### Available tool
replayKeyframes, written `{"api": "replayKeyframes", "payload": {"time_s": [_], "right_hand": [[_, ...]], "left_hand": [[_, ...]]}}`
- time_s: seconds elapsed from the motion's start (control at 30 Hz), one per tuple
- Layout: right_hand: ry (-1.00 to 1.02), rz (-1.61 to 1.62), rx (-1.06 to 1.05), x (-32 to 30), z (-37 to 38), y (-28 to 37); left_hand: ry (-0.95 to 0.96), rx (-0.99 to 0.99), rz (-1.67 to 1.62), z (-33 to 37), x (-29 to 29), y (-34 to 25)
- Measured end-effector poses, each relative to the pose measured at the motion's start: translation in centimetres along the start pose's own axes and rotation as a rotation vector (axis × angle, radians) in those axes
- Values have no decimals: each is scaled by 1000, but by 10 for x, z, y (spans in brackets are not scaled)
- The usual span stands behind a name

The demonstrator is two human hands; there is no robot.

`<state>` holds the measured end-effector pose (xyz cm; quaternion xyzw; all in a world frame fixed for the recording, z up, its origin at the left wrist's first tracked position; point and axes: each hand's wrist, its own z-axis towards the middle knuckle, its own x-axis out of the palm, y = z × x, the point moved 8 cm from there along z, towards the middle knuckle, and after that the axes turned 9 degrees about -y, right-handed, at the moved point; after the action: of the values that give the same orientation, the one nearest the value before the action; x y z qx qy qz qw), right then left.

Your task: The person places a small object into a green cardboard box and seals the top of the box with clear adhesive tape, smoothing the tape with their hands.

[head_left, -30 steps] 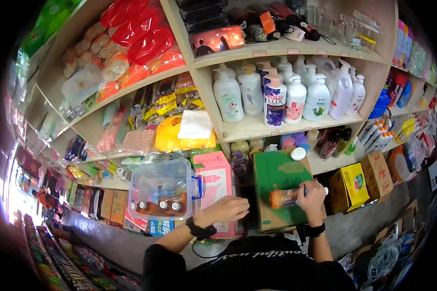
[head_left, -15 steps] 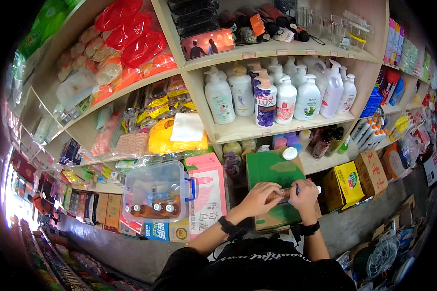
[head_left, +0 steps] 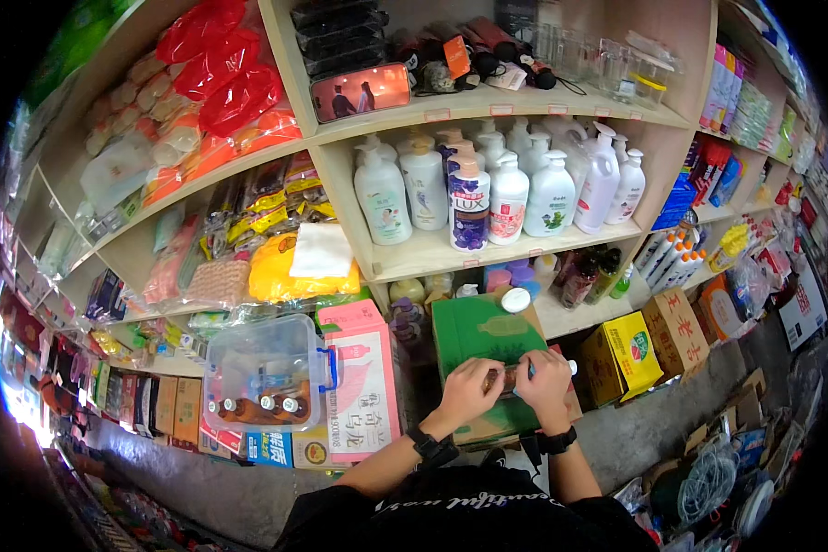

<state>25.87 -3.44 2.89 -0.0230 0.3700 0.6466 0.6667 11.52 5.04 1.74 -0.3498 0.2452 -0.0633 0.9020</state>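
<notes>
A small brown bottle (head_left: 510,376) lies sideways between my hands, its white cap (head_left: 573,367) sticking out to the right. My left hand (head_left: 471,390) has its fingers closed round the bottle's left end. On the other side, my right hand (head_left: 546,380) grips it near the cap, partly hiding a blue patch on it. Both hands are over a green cardboard box (head_left: 465,336). A round white object (head_left: 515,300) sits on the far right part of that box. Left of it, a clear plastic bin (head_left: 239,354) with a blue latch holds several brown bottles (head_left: 285,405) with pale caps.
A pink and white carton (head_left: 363,396) stands between bin and green box. At right are a yellow box (head_left: 624,354) and a brown carton (head_left: 674,328). Shelves ahead carry pump bottles (head_left: 469,207), packaged towels, glasses and a propped phone (head_left: 361,92). Coiled cable (head_left: 708,483) lies lower right.
The view has swung slightly right, so everything sits further left in the picture. Both hands keep their grip on the bottle, with the left fingers slightly shifted on it.
</notes>
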Motion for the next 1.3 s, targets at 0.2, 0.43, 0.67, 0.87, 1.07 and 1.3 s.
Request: {"api": "replayKeyframes", "payload": {"time_s": [0.2, 0.43, 0.67, 0.87, 1.07, 1.3], "right_hand": [[-42, -25, -5, -6, 2, 3], [-28, 4, -25, -7, 5, 9], [-30, 2, -18, -7, 5, 6], [-27, 0, -11, -6, 3, 6], [-25, 18, -12, -6, 2, 7], [-14, -4, -11, -4, 4, 6]], "left_hand": [[-4, 15, -7, 1, -1, -2], [-24, 49, -25, 4, -2, -4], [17, 18, -28, 4, 2, 0], [9, 33, -20, 2, 1, 0], [35, 0, -39, -1, 0, 2], [13, 40, -27, 3, -3, -4]]}}
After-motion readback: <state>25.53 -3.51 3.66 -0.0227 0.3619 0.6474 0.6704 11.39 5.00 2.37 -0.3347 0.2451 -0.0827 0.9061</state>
